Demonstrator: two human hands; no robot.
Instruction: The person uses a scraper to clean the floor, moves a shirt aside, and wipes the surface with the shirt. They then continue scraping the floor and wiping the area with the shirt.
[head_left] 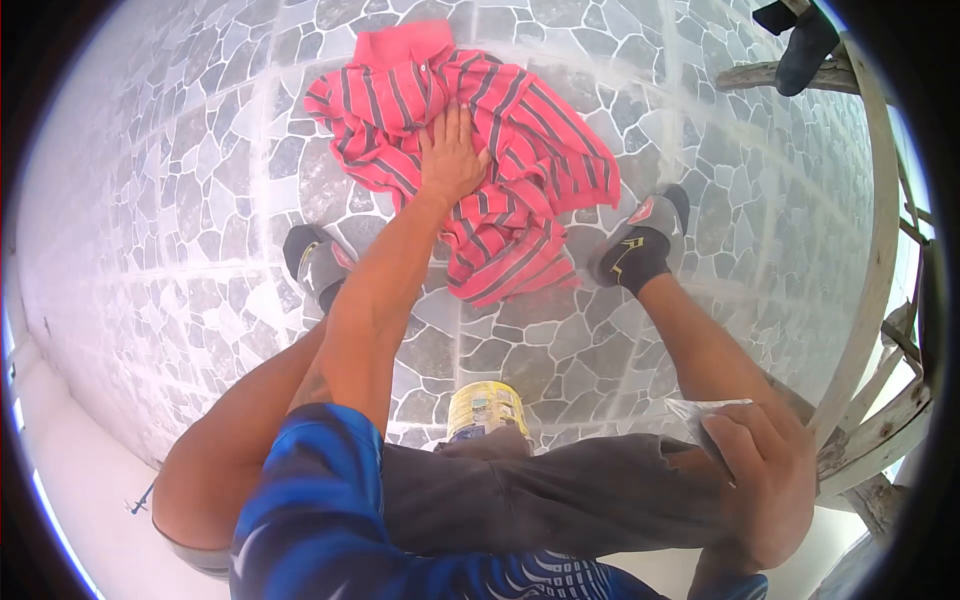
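Note:
My left hand lies flat, fingers stretched out, on a bunched pink polo shirt with dark stripes. The shirt is spread crumpled over the stone-patterned tile floor, its collar at the far end. Beside my right knee, my right hand is closed around a thin, flat, silvery-white blade. Only the blade's edge and corner show; the rest is hidden by the fingers. Between my thighs stands a yellow printed bucket, partly covered by my shorts.
My shod feet, the left shoe and the right shoe, flank the shirt. Weathered wooden poles rise along the right side. A dark sock-like item hangs over a wooden piece at upper right. Pale grout lines cross the tiles.

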